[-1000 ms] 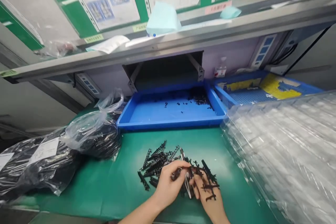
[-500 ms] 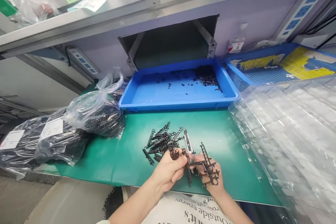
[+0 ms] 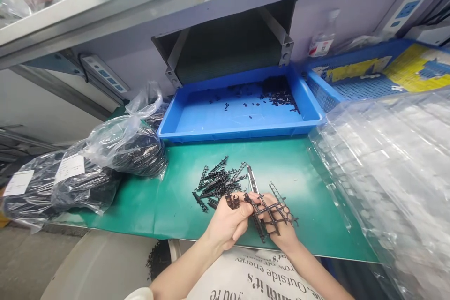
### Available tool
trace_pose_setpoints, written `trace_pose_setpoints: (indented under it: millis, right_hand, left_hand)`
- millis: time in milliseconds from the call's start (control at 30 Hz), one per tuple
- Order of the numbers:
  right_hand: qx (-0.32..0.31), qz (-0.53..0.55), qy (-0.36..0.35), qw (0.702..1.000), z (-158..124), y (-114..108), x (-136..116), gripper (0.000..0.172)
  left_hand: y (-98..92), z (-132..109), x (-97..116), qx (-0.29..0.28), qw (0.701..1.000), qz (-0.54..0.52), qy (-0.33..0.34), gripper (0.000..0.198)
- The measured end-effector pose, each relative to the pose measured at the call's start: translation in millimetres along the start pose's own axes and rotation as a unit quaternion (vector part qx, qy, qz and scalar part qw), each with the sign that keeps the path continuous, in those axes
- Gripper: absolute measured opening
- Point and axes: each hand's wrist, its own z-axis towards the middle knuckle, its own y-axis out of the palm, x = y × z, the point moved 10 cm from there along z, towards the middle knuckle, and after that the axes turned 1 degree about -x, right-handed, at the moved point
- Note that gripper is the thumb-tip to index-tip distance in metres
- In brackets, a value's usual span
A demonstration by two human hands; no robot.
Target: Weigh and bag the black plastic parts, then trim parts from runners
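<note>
My left hand (image 3: 230, 220) is closed on a black plastic part, its thumb and finger pinching it, with small black rings showing above the fingers. Close on its right, my right hand (image 3: 281, 232) is closed around a black plastic frame (image 3: 276, 213) with thin bars and rings. A slim metallic tool (image 3: 252, 180) points up and away between the hands, its lower end hidden by the parts and fingers. Just beyond my left hand, a pile of black plastic strips (image 3: 218, 183) lies on the green mat (image 3: 183, 215).
Behind the mat stands a blue tray (image 3: 211, 124) with small black pieces. Clear bags of black parts (image 3: 137, 150) lie at left. Stacked clear plastic trays (image 3: 386, 164) and a blue basket (image 3: 319, 91) fill the right. A metal shelf edge (image 3: 158, 4) runs above.
The black frame at my right hand has turned and lies flatter across the fingers. The hands stay close together. The whole view has shifted slightly downward.
</note>
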Motion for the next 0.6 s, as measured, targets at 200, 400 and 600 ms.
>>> trace_pose_setpoints:
  millis: [200,400,600]
  right_hand:
    - [0.019,-0.049,0.051,0.997,-8.8,-6.1,11.2,0.031]
    - [-0.091,0.097,0.065,0.989,-16.1,19.8,18.8,0.027]
    - [-0.224,0.12,0.027,0.967,-16.0,44.8,-1.8,0.028]
  left_hand:
    - [-8.7,-2.7,2.4,0.05,0.998,0.03,0.026,0.037]
    - [-26.7,3.0,12.3,0.067,0.995,-0.068,0.024,0.028]
    - [-32.1,8.8,6.1,0.021,0.999,-0.002,-0.037,0.041]
